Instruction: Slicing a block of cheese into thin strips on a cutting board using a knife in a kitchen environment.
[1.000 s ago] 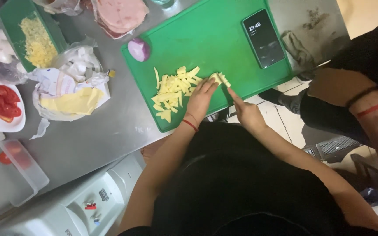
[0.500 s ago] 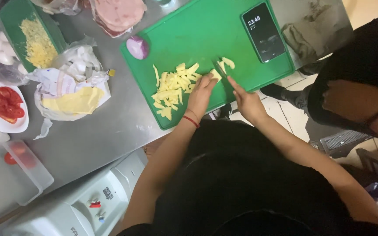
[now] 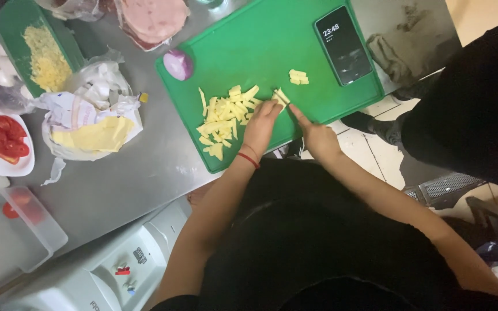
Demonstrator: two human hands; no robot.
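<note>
Cutting cheese strips on the green cutting board (image 3: 318, 109) — the left hand (image 3: 260, 124) pins a small cheese stack (image 3: 282, 96) with curled fingertips, best kept tucked, while the right hand (image 3: 317, 135) is closed, seemingly around a knife — blade unclear

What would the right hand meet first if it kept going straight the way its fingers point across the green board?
Probably the cheese strips at the right hand's fingertips, which the left hand also touches; beyond them lies the larger cheese pile. Depth is unclear.
</note>
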